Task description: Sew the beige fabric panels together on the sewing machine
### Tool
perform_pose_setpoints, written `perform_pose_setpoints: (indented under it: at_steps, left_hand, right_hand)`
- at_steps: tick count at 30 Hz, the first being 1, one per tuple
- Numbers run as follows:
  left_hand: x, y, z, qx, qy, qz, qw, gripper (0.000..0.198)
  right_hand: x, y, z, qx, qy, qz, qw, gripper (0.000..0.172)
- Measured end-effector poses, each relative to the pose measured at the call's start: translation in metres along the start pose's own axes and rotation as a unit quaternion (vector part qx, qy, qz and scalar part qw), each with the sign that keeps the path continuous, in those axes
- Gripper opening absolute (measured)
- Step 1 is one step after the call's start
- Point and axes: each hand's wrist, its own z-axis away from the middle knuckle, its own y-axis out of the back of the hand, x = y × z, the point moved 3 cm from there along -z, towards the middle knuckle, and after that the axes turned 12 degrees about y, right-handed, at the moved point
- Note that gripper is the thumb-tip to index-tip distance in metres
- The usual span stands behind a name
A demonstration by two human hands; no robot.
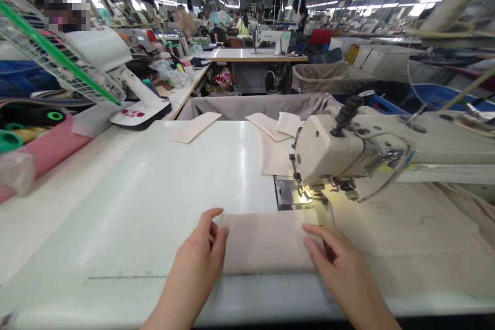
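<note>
Left fingers: on my left hand [196, 253], index bent over and thumb forward, tips a little apart at the cloth's left edge; can't tell if they pinch it.
Right fingers: on my right hand [342, 258], index and thumb point inward at the cloth's right end, small gap between tips; grip unclear.
Wrists: low, forearms angling in from the near edge.
Beige panel: the cloth [266, 248] lies flat between both hands, just in front of the sewing machine [328, 144].
Ruler marks: printed scale [124, 279] on the tabletop [154, 206], left of my left forearm.
</note>
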Motion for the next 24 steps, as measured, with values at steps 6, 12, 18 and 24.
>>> perform_pose_setpoints:
  at_steps: [6, 12, 18, 24]
  left_hand:
    - [-0.0010, -0.0010, -0.0012, -0.001, -0.006, -0.011, 1.000, 0.037]
    - [0.0004, -0.0019, -0.0034, -0.010, -0.010, -0.025, 1.000, 0.035]
    - [0.0019, -0.0024, -0.0057, -0.021, 0.001, -0.045, 0.999, 0.026]
    - [0.0033, -0.0027, -0.0051, -0.033, -0.044, -0.110, 0.992, 0.027]
  right_hand:
    - [0.0008, -0.0016, 0.0018, 0.023, -0.008, -0.003, 1.000, 0.029]
    - [-0.0001, -0.0037, 0.0032, 0.035, -0.002, 0.003, 0.999, 0.030]
    - [0.0006, -0.0023, 0.0009, 0.042, 0.005, 0.002, 0.999, 0.030]
    - [0.0013, -0.0063, 0.0027, 0.044, 0.006, -0.010, 0.999, 0.027]
